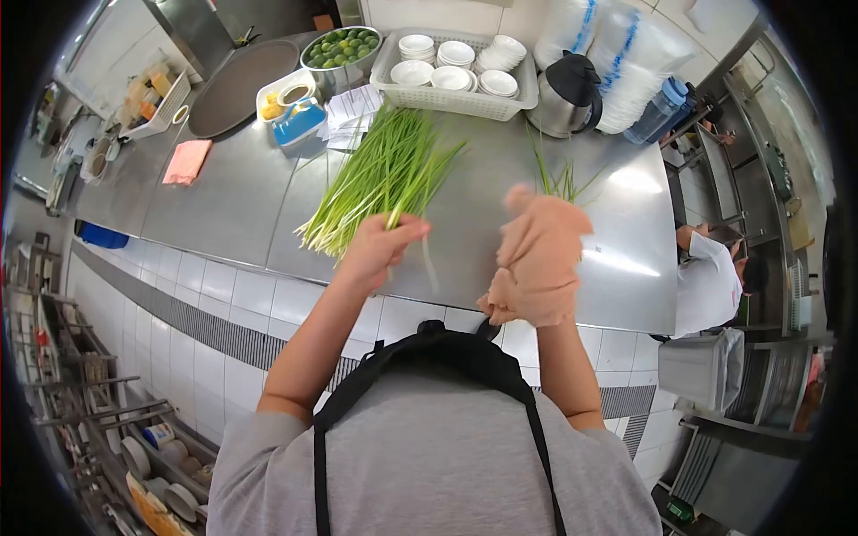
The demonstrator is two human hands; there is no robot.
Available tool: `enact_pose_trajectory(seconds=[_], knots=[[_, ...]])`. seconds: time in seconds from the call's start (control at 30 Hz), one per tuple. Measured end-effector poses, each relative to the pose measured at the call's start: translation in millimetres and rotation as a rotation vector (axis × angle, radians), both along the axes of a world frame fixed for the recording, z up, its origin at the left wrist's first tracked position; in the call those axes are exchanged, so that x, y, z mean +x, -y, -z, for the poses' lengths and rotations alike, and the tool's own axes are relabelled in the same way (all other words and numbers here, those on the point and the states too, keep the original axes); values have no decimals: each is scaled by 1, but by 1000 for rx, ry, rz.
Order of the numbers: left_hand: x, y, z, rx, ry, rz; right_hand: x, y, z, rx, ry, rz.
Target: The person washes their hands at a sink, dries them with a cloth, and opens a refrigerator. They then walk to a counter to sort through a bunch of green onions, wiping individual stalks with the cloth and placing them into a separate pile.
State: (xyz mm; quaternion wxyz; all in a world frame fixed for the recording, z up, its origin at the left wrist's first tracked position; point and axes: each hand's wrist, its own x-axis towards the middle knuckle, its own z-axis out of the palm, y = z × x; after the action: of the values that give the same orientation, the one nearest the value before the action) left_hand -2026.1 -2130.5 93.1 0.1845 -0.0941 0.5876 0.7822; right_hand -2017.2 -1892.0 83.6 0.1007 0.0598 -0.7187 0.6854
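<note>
A big bundle of long green chives with pale root ends lies on the steel table in front of me. At its near right edge, my left hand is closed, thumb and fingers pinching a few chive stalks. A thin pale strand, blurred, hangs below those fingers. My right hand is wrapped in a peach-coloured cloth, which hides most of its fingers. Just beyond the cloth, a smaller bunch of chives lies on the table, partly hidden.
Along the back of the steel table stand a bowl of limes, a basket of white bowls, a kettle and a blue bottle. A folded pink cloth lies left. Another person is at right.
</note>
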Motion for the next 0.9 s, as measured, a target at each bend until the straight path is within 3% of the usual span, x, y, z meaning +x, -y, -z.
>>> enact_pose_trajectory(seconds=[0.03, 0.07, 0.13, 0.17, 0.23, 0.37, 0.43, 0.47, 0.53, 0.67, 0.73, 0.77, 0.9], knots=[[-7, -9, -2, 5, -21, 5, 10, 18, 2, -543, 566, 70], [-12, -19, -2, 12, -43, 13, 9, 26, -4, -542, 569, 70], [-17, -39, 5, 47, -56, 14, 6, 39, -38, 375, -127, -304], [-19, -45, 7, 82, -71, 16, 7, 44, -46, 375, -123, -301], [-19, -54, 0, 88, -93, 11, 7, 50, -54, 641, -47, -350], [-26, -61, -6, 124, -63, -126, 7, 42, -33, 693, -76, -329], [-36, -59, -5, 111, -42, -103, 7, 40, -38, 1055, -59, -328], [-41, -58, -4, 100, -23, -87, 9, 39, -36, 1056, -54, -321], [-51, -58, -2, 117, -24, -84, 19, 35, -23, 764, -163, -214], [-65, -61, -7, 66, -81, -34, 29, 21, -4, 913, -1, -404], [-61, -71, -13, 24, -97, 3, 33, 17, 3, 206, -117, -204], [-59, -75, -15, -20, -119, 29, 35, 12, 2, 205, -110, -195], [-59, -84, -16, 3, -137, 98, 20, 1, 1, 642, 107, -51]])
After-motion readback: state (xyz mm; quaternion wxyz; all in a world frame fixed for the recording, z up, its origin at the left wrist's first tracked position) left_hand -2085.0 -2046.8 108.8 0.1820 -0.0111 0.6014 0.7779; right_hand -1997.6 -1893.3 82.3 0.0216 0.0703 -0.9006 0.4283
